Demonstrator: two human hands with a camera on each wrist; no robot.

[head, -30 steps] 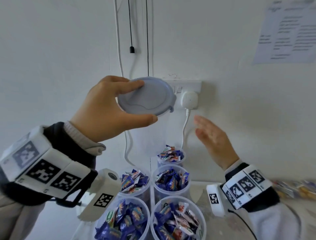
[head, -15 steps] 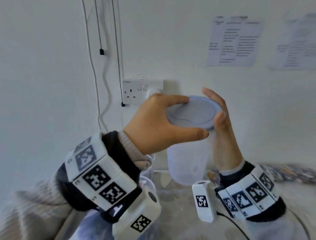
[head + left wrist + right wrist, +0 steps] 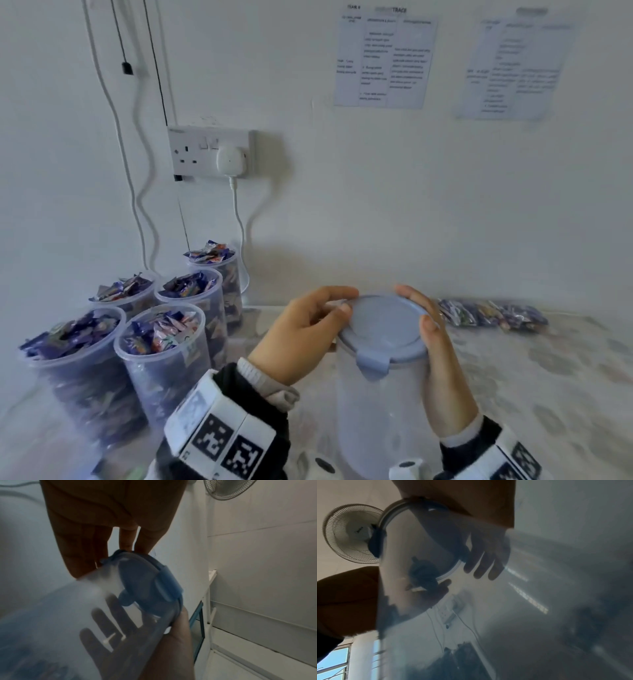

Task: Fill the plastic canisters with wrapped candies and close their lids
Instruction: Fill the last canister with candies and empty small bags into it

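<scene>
The sheets (image 3: 385,63) taped to the wall carried print too blurred to read, apart from a heading fragment that looked like "TRACE". A second sheet (image 3: 513,68) to the right was fainter still. The fan (image 3: 353,534) in the right wrist view bore a small badge, illegible.

The canister (image 3: 383,411) stood on the table (image 3: 548,377), near the front edge, its base cut off by the frame. It looked empty, though its frosted wall hid much. The lid (image 3: 382,325) sat on its mouth, one clip (image 3: 372,363) hanging down towards the camera; whether it was latched could not be told.

The left hand (image 3: 301,339) curled its fingers on the lid's left rim, thumb and forefinger pinching the edge. The right hand (image 3: 442,370) wrapped the canister's right side, fingers over the far rim, thumb on the lid's edge.

Five filled canisters (image 3: 161,349) stood open at the left, candies (image 3: 161,332) heaped above their rims, labels unreadable. More candies (image 3: 493,315) lay by the wall at the right, blurred. A plug (image 3: 231,161) sat in the socket (image 3: 209,150).

Both wrist views were dim, showing the fingers only as shadows through plastic.
</scene>
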